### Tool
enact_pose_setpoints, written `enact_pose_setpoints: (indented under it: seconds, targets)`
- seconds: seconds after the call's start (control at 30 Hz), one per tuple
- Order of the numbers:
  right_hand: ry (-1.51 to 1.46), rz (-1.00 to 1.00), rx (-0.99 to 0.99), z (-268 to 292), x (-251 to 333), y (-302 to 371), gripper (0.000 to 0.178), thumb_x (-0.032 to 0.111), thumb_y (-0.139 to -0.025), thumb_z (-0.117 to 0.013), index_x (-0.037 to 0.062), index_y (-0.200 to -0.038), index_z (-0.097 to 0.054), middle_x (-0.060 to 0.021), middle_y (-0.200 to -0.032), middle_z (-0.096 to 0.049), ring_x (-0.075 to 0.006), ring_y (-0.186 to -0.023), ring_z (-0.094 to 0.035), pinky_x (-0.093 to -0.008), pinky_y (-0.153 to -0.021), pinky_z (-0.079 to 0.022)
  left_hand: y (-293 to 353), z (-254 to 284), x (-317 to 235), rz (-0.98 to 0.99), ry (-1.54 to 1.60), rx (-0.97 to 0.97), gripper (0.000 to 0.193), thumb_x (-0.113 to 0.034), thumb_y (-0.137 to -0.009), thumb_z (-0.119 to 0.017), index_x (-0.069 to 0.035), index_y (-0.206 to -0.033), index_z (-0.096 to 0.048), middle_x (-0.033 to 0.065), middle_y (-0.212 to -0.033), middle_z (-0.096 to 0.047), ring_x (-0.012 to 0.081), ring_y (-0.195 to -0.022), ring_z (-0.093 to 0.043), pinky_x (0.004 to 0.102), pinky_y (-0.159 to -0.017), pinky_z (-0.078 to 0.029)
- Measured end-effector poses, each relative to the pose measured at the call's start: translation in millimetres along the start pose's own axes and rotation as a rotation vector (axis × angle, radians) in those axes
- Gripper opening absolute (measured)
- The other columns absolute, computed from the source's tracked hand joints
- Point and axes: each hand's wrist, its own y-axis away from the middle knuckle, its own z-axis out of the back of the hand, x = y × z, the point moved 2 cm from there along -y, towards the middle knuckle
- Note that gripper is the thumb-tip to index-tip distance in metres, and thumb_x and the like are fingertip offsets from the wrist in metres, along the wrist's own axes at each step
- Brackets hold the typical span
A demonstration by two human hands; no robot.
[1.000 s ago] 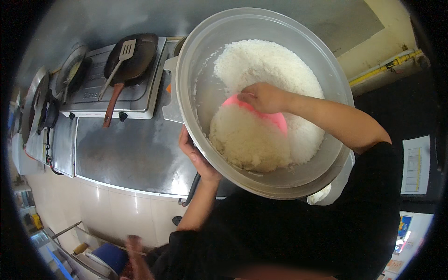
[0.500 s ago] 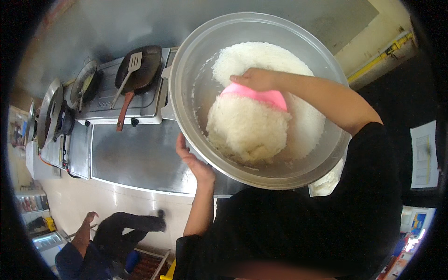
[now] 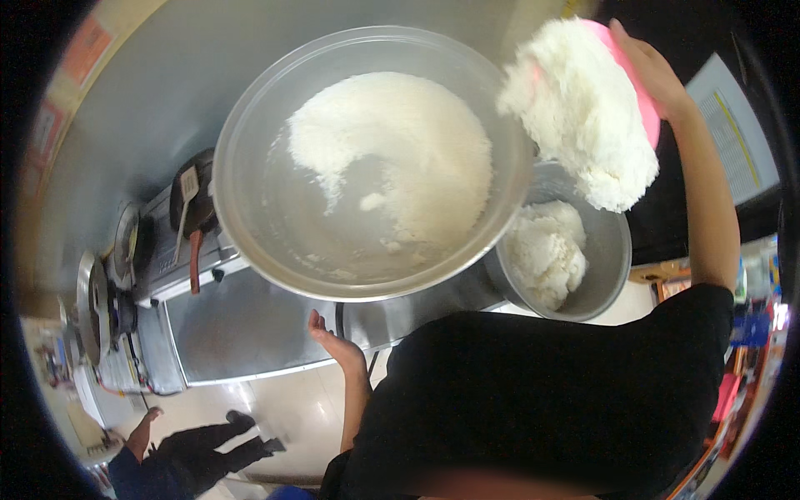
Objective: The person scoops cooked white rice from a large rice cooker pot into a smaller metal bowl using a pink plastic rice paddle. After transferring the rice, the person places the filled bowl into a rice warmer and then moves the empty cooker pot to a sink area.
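My right hand [image 3: 654, 71] grips a pink plastic scoop [image 3: 640, 83] whose full shape is hidden behind the heap it carries. That heap of white rice [image 3: 579, 108] tilts over a smaller metal pot [image 3: 612, 279]. Inside the pot lies another clump of rice [image 3: 550, 254]. To the left stands a wide metal basin [image 3: 258, 208] with a layer of rice [image 3: 400, 117] along its far and right side and a bare patch in its middle. My left hand [image 3: 340, 343], holding nothing, has its fingers apart just below the basin's near rim.
A steel counter [image 3: 250, 329] runs under the basin. At left, a dark square pan [image 3: 200, 208] with a slotted turner [image 3: 187, 196] sits on a stove, beside more pans [image 3: 92, 304]. Another person [image 3: 200, 454] is on the floor side at lower left. Printed sheets [image 3: 733, 133] hang at right.
My right hand has lifted the scoop with its rice out of the basin and carried it right, over the smaller pot. The view has turned rightward. My left hand remains near the basin's rim.
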Motion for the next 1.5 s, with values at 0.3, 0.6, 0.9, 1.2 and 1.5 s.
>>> enact_pose_setpoints:
  seconds: [0.3, 0.6, 0.9, 1.2, 1.5]
  targets:
    - [1.267, -0.123, 0.0, -131.9, -96.8, 183.0, 0.023, 0.013, -0.097, -0.048, 0.0029, -0.114, -0.059, -0.0175, -0.104, -0.069, -0.0353, -0.094, -0.071, -0.0453, -0.077, -0.059, -22.0, -25.8, -30.8, -0.212, -0.11, 0.06, 0.069, -0.052, -0.11, -0.019, 0.006, -0.143, -0.039, 0.0235, -0.143, -0.044, 0.0354, -0.135, -0.041, 0.0495, -0.116, -0.028]
    - [1.052, 0.034, -0.359, -21.3, -66.4, 202.4, 0.016, 0.023, -0.098, -0.057, 0.0089, -0.105, -0.062, -0.0175, -0.097, -0.068, -0.038, -0.092, -0.069, -0.05, -0.079, -0.056, -40.0, -41.2, -74.1, -0.294, -0.06, -0.035, 0.066, -0.052, -0.11, -0.021, 0.003, -0.143, -0.036, 0.0203, -0.14, -0.044, 0.031, -0.131, -0.044, 0.0442, -0.109, -0.034]
    - [0.973, 0.106, -0.264, -50.9, -35.4, 196.3, 0.024, 0.007, -0.09, -0.061, 0.0071, -0.113, -0.067, -0.0213, -0.105, -0.07, -0.0389, -0.096, -0.07, -0.0453, -0.08, -0.057, -49.4, -50.5, -92.0, -0.314, 0.06, -0.063, 0.068, -0.053, -0.11, -0.02, 0.006, -0.141, -0.035, 0.0215, -0.138, -0.043, 0.0299, -0.133, -0.042, 0.0422, -0.114, -0.03]
    - [0.854, 0.446, -0.499, -167.3, 99.4, 7.6, 0.033, 0.028, -0.101, -0.055, -0.0003, -0.116, -0.064, -0.0273, -0.107, -0.07, -0.0446, -0.104, -0.067, -0.0497, -0.086, -0.054, -111.2, -51.0, -116.8, -0.355, -0.062, -0.056, 0.052, -0.036, -0.109, -0.036, 0.007, -0.137, -0.044, 0.017, -0.133, -0.046, 0.0268, -0.127, -0.048, 0.0379, -0.108, -0.038]
    - [0.753, 0.154, -0.099, -341.5, 109.7, -108.2, 0.03, 0.02, -0.102, -0.045, -0.006, -0.11, -0.058, -0.0334, -0.1, -0.068, -0.0467, -0.097, -0.068, -0.0568, -0.087, -0.052, -188.9, -54.0, -70.0, 0.084, 0.494, 0.285, 0.043, -0.027, -0.107, -0.043, 0.001, -0.139, -0.05, 0.0128, -0.129, -0.059, 0.0234, -0.116, -0.059, 0.0346, -0.099, -0.048]
